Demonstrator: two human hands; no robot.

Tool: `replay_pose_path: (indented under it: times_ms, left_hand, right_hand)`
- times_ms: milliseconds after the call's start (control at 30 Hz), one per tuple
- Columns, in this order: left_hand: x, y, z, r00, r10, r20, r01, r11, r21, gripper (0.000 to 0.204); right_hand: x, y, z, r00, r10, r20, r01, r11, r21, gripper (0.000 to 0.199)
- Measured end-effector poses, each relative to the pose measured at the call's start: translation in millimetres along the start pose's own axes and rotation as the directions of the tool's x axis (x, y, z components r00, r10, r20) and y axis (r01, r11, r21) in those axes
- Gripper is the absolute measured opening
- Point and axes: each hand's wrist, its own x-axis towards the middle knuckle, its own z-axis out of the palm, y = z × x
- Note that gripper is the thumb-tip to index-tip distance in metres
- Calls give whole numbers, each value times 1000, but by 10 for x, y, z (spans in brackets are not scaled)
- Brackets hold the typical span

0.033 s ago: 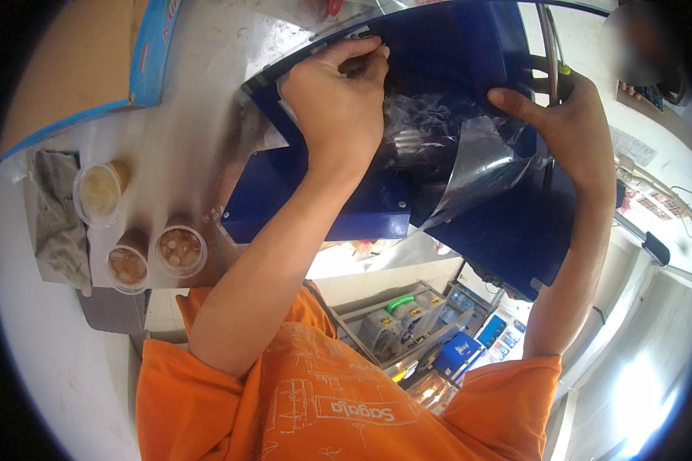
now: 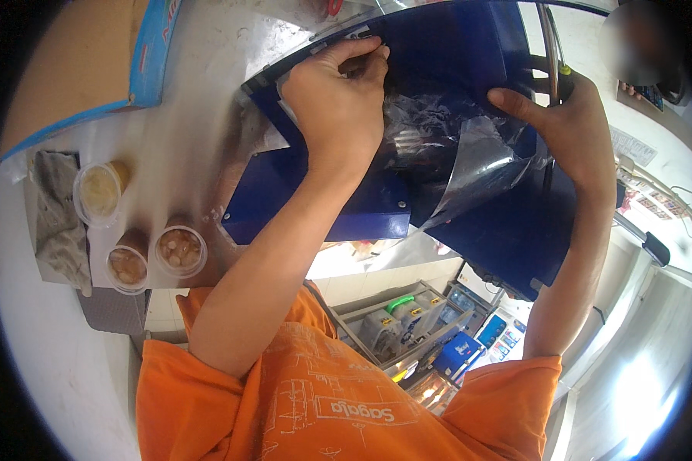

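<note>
A blue metal machine (image 2: 323, 223) with an open body lies in front of me. At its far left edge my left hand (image 2: 338, 107) is closed, thumb and fingertips pinched together; what they hold is hidden. On the right, my right hand (image 2: 573, 115) wraps round the edge of an upright blue panel (image 2: 507, 54). Its thumb lies on the near face and its fingers reach behind, beside a silver rod (image 2: 553, 46). A small yellow and black part (image 2: 565, 71) shows at those fingers. Between the hands, crumpled clear plastic film (image 2: 473, 165) hangs inside the machine.
Three clear plastic cups with contents, one of them a pale cup (image 2: 100, 194), stand left on the metal tabletop (image 2: 177, 146) by a grey cloth (image 2: 58, 215). A blue-edged cardboard box (image 2: 77, 69) is far left. A rack (image 2: 396, 323) stands below. Another person's hand (image 2: 630, 91) appears far right.
</note>
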Motion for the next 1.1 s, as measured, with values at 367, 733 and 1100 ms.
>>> replay_pose_path:
  times_ms: [367, 733, 1100]
  left_hand:
    - [47, -77, 37, 967, -215, 139, 253, 892, -374, 16]
    - [85, -37, -59, 981, -76, 177, 91, 993, -78, 28]
    - [62, -19, -44, 985, -106, 138, 115, 992, -55, 26]
  right_hand:
    - [15, 41, 16, 1000, -22, -14, 23, 999, 25, 41]
    - [19, 61, 11, 999, -49, -22, 50, 998, 30, 43]
    - [21, 54, 15, 1000, -29, -9, 29, 999, 31, 41]
